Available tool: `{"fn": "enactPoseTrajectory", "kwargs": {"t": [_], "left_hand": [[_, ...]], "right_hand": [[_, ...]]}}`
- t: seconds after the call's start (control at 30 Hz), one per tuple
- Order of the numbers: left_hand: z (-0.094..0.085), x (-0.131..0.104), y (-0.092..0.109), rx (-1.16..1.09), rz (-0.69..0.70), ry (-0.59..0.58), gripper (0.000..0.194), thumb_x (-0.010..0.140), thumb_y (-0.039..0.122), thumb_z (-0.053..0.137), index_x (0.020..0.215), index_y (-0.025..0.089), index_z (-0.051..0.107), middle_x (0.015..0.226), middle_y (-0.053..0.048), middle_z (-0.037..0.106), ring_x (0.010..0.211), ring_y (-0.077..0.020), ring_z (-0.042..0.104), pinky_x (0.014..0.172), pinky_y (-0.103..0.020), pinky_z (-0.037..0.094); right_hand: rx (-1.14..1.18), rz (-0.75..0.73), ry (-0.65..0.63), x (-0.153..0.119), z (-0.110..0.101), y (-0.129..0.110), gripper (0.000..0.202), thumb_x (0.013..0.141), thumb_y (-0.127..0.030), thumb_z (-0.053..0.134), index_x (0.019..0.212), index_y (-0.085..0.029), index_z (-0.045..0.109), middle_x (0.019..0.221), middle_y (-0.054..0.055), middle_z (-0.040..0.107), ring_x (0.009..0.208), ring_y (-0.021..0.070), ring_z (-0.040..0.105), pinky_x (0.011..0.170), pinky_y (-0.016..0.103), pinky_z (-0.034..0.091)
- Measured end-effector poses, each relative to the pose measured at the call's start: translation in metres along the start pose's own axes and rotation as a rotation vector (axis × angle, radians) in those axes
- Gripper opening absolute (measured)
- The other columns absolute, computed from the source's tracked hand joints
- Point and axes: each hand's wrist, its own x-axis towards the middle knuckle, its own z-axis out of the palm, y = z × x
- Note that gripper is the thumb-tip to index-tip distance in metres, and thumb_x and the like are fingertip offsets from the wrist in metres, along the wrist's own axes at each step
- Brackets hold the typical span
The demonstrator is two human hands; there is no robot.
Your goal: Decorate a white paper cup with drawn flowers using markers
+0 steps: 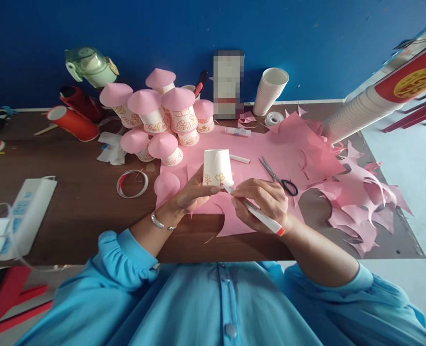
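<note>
Brown table [72,206], pen [261,216] tip hidden behind paper cup [217,167], label pixelated

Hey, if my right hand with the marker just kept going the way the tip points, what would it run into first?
The right hand aims the marker up and leftward; its tip already looks to be touching the upturned paper cup held by the left hand. So the cup's wall comes first.

My feed is evenly lit and fairly bright, with soft daylight strongest at the right edge. Shadows under the hands are faint. There is no harsh glare on the bench [72,202]. The wide lens bends the bench edge and stretches the cup stack [357,113] at right. A pixelated block [228,84] sits mid-frame.
</note>
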Motion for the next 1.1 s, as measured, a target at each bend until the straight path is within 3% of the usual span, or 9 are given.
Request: {"fn": "enactPoseTrajectory", "kwargs": {"t": [0.17,0.43,0.63,1.1], "left_hand": [[-0.005,-0.003,-0.004,-0.010,0.015,0.017,0.067,0.077,0.031,0.086,0.139,0.028,0.059,0.113,-0.007,0.075,0.113,-0.0284,0.070,0.090,-0.038,0.057],[-0.005,-0.003,-0.003,0.020,0.007,-0.003,0.060,0.078,0.031,0.085,0.133,0.028,0.062,0.118,-0.007,0.072,0.112,-0.0280,0.068,0.092,-0.041,0.054],[-0.004,-0.003,-0.002,0.042,-0.005,0.005,0.073,0.075,0.032,0.087,0.141,0.031,0.056,0.121,-0.007,0.070,0.117,-0.0287,0.065,0.089,-0.038,0.052],[0.005,-0.002,0.005,0.089,-0.036,0.012,0.072,0.073,0.033,0.088,0.138,0.027,0.057,0.118,-0.008,0.071,0.112,-0.0303,0.066,0.091,-0.042,0.051]], "right_hand": [[-0.028,0.020,0.034,0.001,0.000,0.000,0.022,0.086,-0.002,0.061,0.096,-0.021,0.060,0.070,-0.002,0.068,0.058,0.0136,0.068,0.054,0.025,0.056],[-0.006,-0.007,0.010,0.002,-0.005,-0.002,0.019,0.087,-0.005,0.060,0.096,-0.021,0.059,0.070,-0.002,0.068,0.056,0.0125,0.067,0.053,0.025,0.056],[-0.031,-0.018,-0.025,0.000,-0.003,-0.002,0.020,0.088,-0.007,0.060,0.099,-0.023,0.058,0.071,-0.004,0.067,0.058,0.0118,0.067,0.054,0.024,0.056],[-0.015,-0.012,-0.035,-0.003,0.000,0.000,0.025,0.084,-0.004,0.063,0.102,-0.021,0.061,0.076,-0.002,0.069,0.063,0.0150,0.070,0.056,0.027,0.056]]}}
